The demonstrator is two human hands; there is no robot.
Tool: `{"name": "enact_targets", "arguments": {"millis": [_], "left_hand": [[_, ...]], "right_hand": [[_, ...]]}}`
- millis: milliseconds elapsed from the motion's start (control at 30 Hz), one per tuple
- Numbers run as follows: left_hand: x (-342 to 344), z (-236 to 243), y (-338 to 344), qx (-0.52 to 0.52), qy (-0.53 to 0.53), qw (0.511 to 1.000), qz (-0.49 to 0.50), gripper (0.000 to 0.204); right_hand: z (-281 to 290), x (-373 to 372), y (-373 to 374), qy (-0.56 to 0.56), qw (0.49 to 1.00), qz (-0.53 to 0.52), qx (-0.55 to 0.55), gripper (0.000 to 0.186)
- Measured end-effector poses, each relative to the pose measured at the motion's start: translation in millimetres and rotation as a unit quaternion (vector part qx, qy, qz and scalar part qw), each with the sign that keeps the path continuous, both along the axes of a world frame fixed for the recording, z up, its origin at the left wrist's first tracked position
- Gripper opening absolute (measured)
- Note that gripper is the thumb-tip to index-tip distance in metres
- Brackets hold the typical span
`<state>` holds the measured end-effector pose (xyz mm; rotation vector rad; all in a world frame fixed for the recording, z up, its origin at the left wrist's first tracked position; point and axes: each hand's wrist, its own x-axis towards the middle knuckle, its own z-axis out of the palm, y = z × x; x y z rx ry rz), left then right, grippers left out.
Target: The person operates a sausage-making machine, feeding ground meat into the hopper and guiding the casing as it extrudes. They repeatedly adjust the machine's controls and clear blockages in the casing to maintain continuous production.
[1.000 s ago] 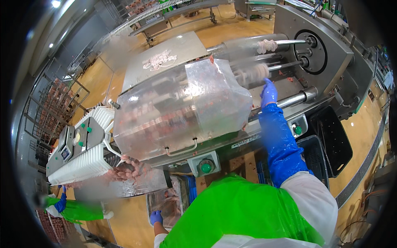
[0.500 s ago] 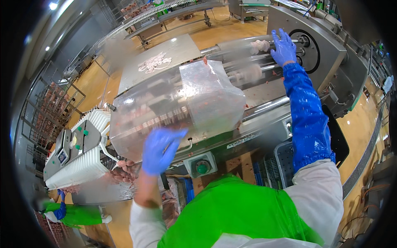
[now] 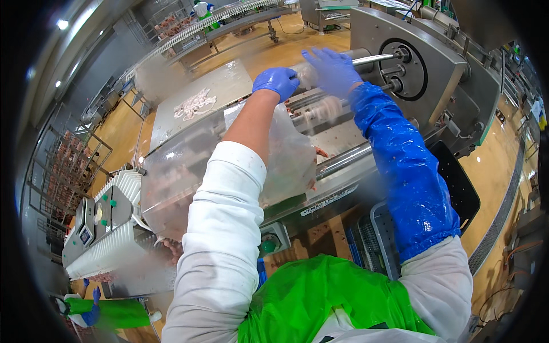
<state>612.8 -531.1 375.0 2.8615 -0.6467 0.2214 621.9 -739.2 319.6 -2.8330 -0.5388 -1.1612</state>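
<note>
My left hand (image 3: 275, 83), in a purple glove, has its fingers curled at the back of the machine, near the upper clear cylinder; what they hold is unclear. My right hand (image 3: 330, 70), in a purple glove with a blue sleeve, reaches over the upper steel rod (image 3: 383, 57), fingers apart, beside a pale bunched casing (image 3: 307, 77). Another pale casing (image 3: 325, 108) sits on the lower rod. My forearms pass over the machine; the left partly hides the clear cover (image 3: 163, 188). Pale strands (image 3: 194, 104) lie on the steel plate (image 3: 166, 128) behind.
A white-finned conveyor (image 3: 103, 251) stands left. A co-worker in green apron (image 3: 117, 313) works at lower left, another person (image 3: 203, 14) far back. Black crates (image 3: 457, 188) sit below the machine at right. Racks (image 3: 77, 163) stand left; the steel end housing (image 3: 434, 83) is at right.
My left hand has risen from low down to the back of the machine. My right hand has moved up, then leftward along the rods toward my left hand.
</note>
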Motion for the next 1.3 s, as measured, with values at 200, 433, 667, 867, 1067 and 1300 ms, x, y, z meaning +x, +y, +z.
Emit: {"name": "enact_targets", "arguments": {"millis": [200,433,667,867,1067,1300], "left_hand": [[13,-10,6,-0.032,-0.025,0.999,0.014,0.032],[12,9,5,0.027,-0.065,0.997,-0.008,0.026],[-16,34,74,0.145,-0.021,0.989,0.033,0.024],[-28,30,87,0.136,-0.047,0.988,0.057,0.024],[-14,2,96,-0.063,-0.034,0.997,0.004,0.021],[-5,-32,62,-0.005,-0.095,0.992,0.083,0.031]], "right_hand": [[24,0,23,0.175,0.976,0.002,-0.132,0.055],[24,-17,-18,0.010,0.983,0.126,0.137,0.045],[-157,-108,-90,-0.086,0.887,-0.055,0.451,0.032],[-306,-195,-154,0.040,0.921,-0.294,0.251,0.049],[-331,-239,-149,0.281,0.890,-0.232,0.274,0.066],[-355,-239,-178,0.328,0.883,-0.301,0.149,0.076]]}}
